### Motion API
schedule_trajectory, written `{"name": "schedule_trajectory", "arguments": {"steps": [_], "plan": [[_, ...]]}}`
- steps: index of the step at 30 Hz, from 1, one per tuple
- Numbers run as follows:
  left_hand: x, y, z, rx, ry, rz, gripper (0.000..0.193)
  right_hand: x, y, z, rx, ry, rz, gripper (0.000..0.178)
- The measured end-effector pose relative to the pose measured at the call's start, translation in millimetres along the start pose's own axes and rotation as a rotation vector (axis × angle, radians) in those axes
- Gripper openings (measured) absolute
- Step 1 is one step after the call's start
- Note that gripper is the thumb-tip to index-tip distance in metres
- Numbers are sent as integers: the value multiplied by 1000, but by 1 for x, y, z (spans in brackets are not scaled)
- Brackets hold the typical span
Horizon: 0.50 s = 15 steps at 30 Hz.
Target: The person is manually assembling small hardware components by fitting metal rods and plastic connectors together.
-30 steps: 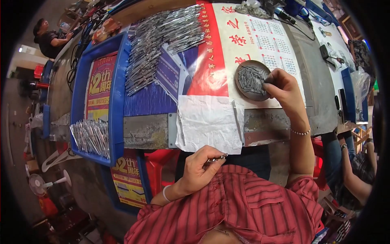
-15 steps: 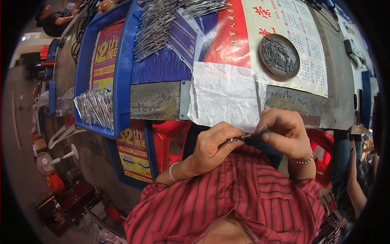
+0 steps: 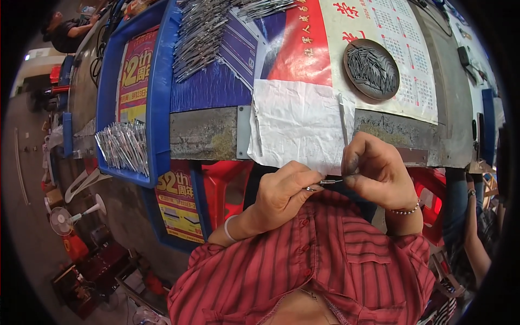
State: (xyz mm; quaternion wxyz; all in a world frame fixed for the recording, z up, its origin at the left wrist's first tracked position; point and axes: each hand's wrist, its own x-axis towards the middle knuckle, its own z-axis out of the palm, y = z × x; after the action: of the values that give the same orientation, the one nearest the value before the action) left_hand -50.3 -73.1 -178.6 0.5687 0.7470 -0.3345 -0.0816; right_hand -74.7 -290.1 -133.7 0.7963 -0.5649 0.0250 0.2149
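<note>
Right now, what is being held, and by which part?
The left hand pinches a small metal piece by its left part, its right end jutting toward the right hand. Whether that hand grips anything cannot be told.

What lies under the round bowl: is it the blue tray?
No, the round bowl stands on the calendar sheet.

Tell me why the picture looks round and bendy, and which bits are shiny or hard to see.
Head view: a wide fisheye lens curves things near the black rim; head view: metal sticks in the blue tray glint; head view: the floor looks dim; head view: the metal piece in the left hand is too small to make out clearly.
</note>
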Motion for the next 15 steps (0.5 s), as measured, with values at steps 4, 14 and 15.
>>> {"name": "schedule_trajectory", "arguments": {"steps": [4, 14, 15], "plan": [[-3, -5, -1, 149, -4, 125, 27, -1, -4, -1, -286, -40, -64, 18], [-11, -2, 0, 308, -17, 174, 27, -6, 2, 13, -494, 50, 7, 16], [-11, 1, -1, 328, -9, 136, 30, -7, 4, 13, -409, 127, 50, 15]]}}
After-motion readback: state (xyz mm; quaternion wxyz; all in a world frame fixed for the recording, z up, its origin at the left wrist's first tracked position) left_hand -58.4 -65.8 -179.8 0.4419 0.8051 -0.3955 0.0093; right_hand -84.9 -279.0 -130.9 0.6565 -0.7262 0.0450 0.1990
